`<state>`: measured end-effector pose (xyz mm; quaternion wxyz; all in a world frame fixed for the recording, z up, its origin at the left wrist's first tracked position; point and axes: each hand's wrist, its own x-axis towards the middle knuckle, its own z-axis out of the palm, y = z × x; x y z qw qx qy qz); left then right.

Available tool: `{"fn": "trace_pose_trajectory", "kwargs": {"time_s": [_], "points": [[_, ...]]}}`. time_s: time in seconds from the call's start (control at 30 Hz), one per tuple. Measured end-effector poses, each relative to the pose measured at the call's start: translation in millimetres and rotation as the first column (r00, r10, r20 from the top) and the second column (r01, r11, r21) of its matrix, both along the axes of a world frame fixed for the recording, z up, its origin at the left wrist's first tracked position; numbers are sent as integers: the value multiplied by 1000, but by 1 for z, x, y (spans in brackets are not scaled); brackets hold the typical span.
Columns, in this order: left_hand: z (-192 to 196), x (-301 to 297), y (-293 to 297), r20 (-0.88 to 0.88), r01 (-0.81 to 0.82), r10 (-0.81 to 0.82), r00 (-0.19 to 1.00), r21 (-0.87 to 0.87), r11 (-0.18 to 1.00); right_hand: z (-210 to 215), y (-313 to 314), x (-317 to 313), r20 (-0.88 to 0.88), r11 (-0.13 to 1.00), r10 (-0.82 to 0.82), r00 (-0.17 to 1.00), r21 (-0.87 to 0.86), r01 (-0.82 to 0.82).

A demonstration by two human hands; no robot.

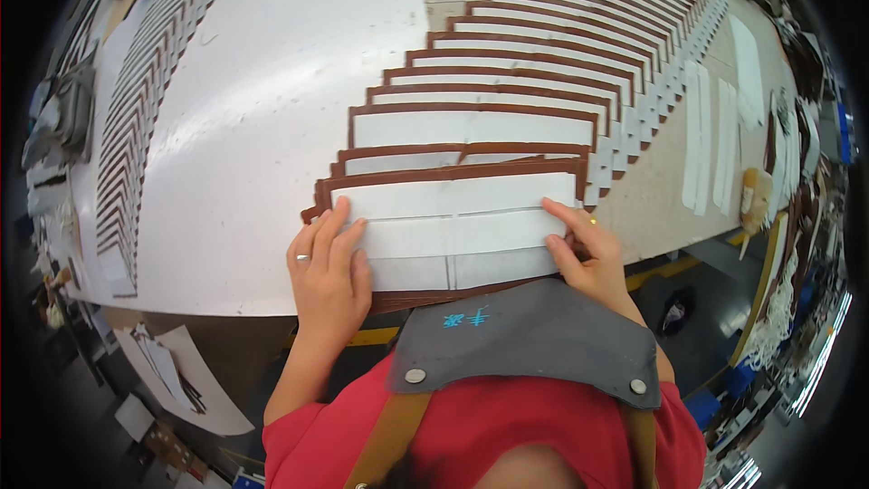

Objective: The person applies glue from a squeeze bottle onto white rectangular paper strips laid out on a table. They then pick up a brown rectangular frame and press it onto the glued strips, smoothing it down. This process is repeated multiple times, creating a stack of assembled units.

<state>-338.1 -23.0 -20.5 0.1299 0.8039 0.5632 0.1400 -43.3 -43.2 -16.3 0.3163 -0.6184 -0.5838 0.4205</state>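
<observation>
In front of me, at the table's near edge, lies a brown-edged panel [403, 295] faced with white strips [407, 236]. It overlaps the front of a long fanned row of similar brown-edged panels [489, 128]. My left hand [328, 263] rests on the left end of the white strips, fingers stretched out and fingertips near the upper left corner. At the right end, my right hand [590, 249] has its index finger and thumb apart, their tips touching the white surface; its other fingers are curled and partly hidden.
Another fanned row of brown-and-white pieces [136, 154] runs along the table's left side. Loose white strips [697, 136] and a yellowish bottle [755, 199] lie on the right. Below the table's left edge, a pale board [204, 380] holds more strips.
</observation>
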Motion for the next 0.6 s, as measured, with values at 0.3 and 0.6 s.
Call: {"fn": "trace_pose_trajectory", "kwargs": {"time_s": [0.3, 0.6], "points": [[-2, 1, 2, -16, 4, -3, 1000, 31, 1000, 5, 1, 0, 136, 999, 26, 990, 23, -29], [2, 17, 13, 94, 77, -89, 992, 127, 989, 10, 25, 6, 276, 947, -101, 956, 322, 7]]}}
